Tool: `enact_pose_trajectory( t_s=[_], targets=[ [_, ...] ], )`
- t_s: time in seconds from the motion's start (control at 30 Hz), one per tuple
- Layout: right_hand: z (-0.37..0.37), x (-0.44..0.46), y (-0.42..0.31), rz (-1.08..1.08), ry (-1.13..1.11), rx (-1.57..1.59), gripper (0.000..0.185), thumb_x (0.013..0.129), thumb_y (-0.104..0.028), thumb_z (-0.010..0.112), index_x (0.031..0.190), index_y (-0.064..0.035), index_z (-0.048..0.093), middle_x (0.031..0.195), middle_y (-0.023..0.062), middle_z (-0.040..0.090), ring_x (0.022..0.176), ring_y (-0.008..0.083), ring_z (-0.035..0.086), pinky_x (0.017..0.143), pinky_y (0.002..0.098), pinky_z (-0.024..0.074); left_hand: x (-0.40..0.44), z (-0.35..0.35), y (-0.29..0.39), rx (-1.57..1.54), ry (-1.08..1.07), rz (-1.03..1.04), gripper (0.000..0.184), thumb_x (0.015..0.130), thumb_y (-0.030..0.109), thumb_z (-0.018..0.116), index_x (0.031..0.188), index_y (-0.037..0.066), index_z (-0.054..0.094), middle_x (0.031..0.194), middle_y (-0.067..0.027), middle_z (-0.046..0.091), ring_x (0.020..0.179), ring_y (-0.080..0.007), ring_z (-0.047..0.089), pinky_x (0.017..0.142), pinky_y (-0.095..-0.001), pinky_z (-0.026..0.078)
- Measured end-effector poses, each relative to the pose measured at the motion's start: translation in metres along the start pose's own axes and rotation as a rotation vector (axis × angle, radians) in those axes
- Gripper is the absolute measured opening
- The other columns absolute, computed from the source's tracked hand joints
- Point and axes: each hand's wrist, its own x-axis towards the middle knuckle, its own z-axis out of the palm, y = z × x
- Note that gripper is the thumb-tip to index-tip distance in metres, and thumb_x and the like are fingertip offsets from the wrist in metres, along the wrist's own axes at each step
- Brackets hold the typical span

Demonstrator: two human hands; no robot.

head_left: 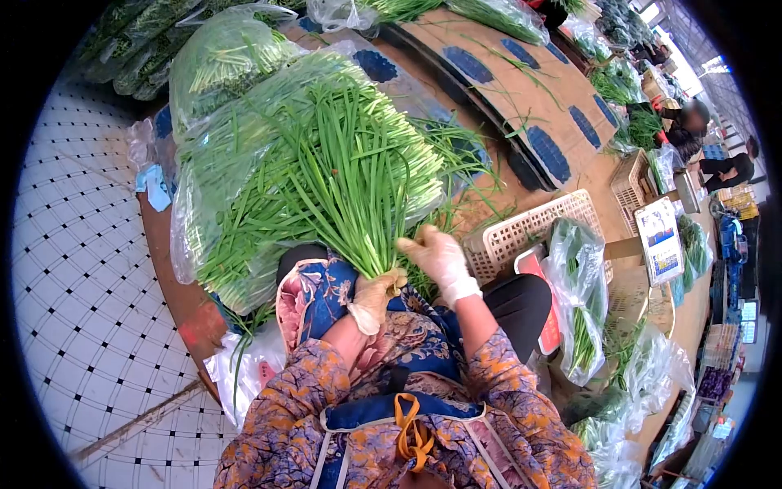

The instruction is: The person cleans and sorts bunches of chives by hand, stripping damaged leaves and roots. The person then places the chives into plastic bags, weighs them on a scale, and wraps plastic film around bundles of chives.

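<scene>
My left hand [376,300], in a pale glove, is closed around the lower stalks of a bunch of garlic chives [346,175]. The leaves fan upward and away from me, over a large pile. Just right of the stalks is my right hand [440,262], also gloved. Its thumb and forefinger are apart, the other fingers are partly curled, and nothing shows between them. Beneath and beyond the bunch lies a big heap of garlic chives [236,220] on clear plastic, cut ends facing right along one edge.
A bagged bundle of greens [232,61] stands at the heap's far left. To the right are a beige plastic basket [533,232], a bagged chive bundle [580,301] and a label card [660,240]. Cardboard [505,73] with blue patches lies ahead. Other people work at far right.
</scene>
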Motion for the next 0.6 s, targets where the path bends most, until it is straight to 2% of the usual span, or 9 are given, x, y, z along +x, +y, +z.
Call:
enact_pose_trajectory(
  t_s=[0.07, 0.13, 0.2, 0.23, 0.4, 0.47, 0.5, 0.53, 0.6],
  targets=[
    [0.019, 0.008, -0.004, -0.016, -0.087, 0.015, 0.037, 0.077, -0.038, 0.061, 0.079, -0.0021, 0.054, 0.078, 0.021, 0.06, 0.078, 0.0365, 0.058, 0.07, 0.0416, 0.0456, 0.003, -0.005, -0.004, -0.034, -0.017, -0.004, 0.019, 0.08, 0.002, 0.056, 0.099, -0.002, 0.056, 0.084, -0.0108, 0.062, 0.07, -0.0183, 0.06, 0.054, -0.0245, 0.046],
    [0.028, 0.01, 0.001, -0.06, -0.055, 0.103, 0.029, 0.078, -0.031, 0.059, 0.082, -0.0025, 0.054, 0.079, 0.0204, 0.06, 0.078, 0.0365, 0.058, 0.068, 0.0423, 0.0452, -0.003, 0.004, 0.007, -0.072, -0.04, -0.005, 0.02, 0.081, 0.002, 0.055, 0.101, -0.002, 0.055, 0.086, -0.0111, 0.061, 0.072, -0.0189, 0.06, 0.055, -0.0252, 0.047],
    [0.029, 0.007, 0.004, -0.134, 0.0, 0.247, 0.019, 0.081, -0.02, 0.059, 0.079, -0.0021, 0.053, 0.07, 0.0171, 0.058, 0.069, 0.0302, 0.059, 0.06, 0.0365, 0.0443, -0.014, 0.011, 0.015, -0.324, -0.021, -0.055, 0.02, 0.082, 0.002, 0.053, 0.102, -0.001, 0.053, 0.091, -0.0112, 0.059, 0.073, -0.0182, 0.058, 0.056, -0.0265, 0.048],
    [0.024, 0.0, 0.001, -0.163, 0.053, 0.228, 0.013, 0.081, -0.013, 0.058, 0.078, -0.0024, 0.052, 0.068, 0.0154, 0.056, 0.066, 0.0273, 0.058, 0.059, 0.0341, 0.0437, -0.013, 0.009, 0.014, -0.314, -0.026, -0.081, 0.018, 0.083, 0.002, 0.051, 0.1, -0.002, 0.053, 0.092, -0.0102, 0.058, 0.072, -0.0177, 0.055, 0.058, -0.0278, 0.048],
    [0.027, -0.025, 0.003, -0.368, 0.229, 0.299, 0.01, 0.08, -0.01, 0.059, 0.078, -0.0024, 0.053, 0.069, 0.013, 0.054, 0.065, 0.0271, 0.054, 0.059, 0.0346, 0.0431, -0.001, -0.003, 0.003, -0.284, -0.03, -0.082, 0.014, 0.083, 0.002, 0.052, 0.096, -0.002, 0.054, 0.084, -0.0083, 0.057, 0.07, -0.0178, 0.054, 0.059, -0.028, 0.047],
    [0.022, -0.033, 0.002, -0.472, 0.066, 0.4, 0.01, 0.081, -0.01, 0.059, 0.08, -0.0014, 0.053, 0.069, 0.0126, 0.054, 0.065, 0.0274, 0.054, 0.059, 0.0344, 0.0428, 0.001, -0.006, 0.002, -0.309, -0.185, -0.02, 0.011, 0.082, 0.002, 0.052, 0.093, -0.001, 0.056, 0.082, -0.0084, 0.057, 0.069, -0.0162, 0.052, 0.06, -0.027, 0.046],
    [0.02, -0.037, 0.0, -0.539, 0.046, 0.352, 0.011, 0.081, -0.01, 0.059, 0.079, -0.0004, 0.054, 0.072, 0.0112, 0.056, 0.064, 0.0223, 0.055, 0.059, 0.0301, 0.044, -0.001, -0.007, 0.0, -0.306, -0.186, -0.024, 0.011, 0.082, 0.002, 0.052, 0.093, -0.001, 0.056, 0.082, -0.0084, 0.057, 0.069, -0.0162, 0.052, 0.06, -0.027, 0.046],
    [0.019, -0.043, -0.001, -0.535, 0.049, 0.351, 0.011, 0.081, -0.01, 0.059, 0.079, -0.0004, 0.054, 0.072, 0.0112, 0.056, 0.064, 0.0223, 0.055, 0.059, 0.0301, 0.044, -0.003, -0.007, -0.003, -0.176, -0.178, 0.091, 0.01, 0.082, 0.002, 0.052, 0.091, -0.001, 0.057, 0.082, -0.0087, 0.057, 0.068, -0.0158, 0.051, 0.061, -0.027, 0.045],
    [0.016, -0.053, -0.004, -0.299, -0.041, 1.001, 0.01, 0.083, -0.01, 0.056, 0.081, -0.0001, 0.055, 0.077, 0.01, 0.059, 0.064, 0.0162, 0.055, 0.06, 0.0259, 0.0459, 0.001, -0.007, -0.004, -0.048, -0.171, 0.209, 0.009, 0.082, 0.002, 0.052, 0.089, -0.001, 0.057, 0.082, -0.009, 0.057, 0.068, -0.0154, 0.05, 0.063, -0.0269, 0.044]
  ],
)
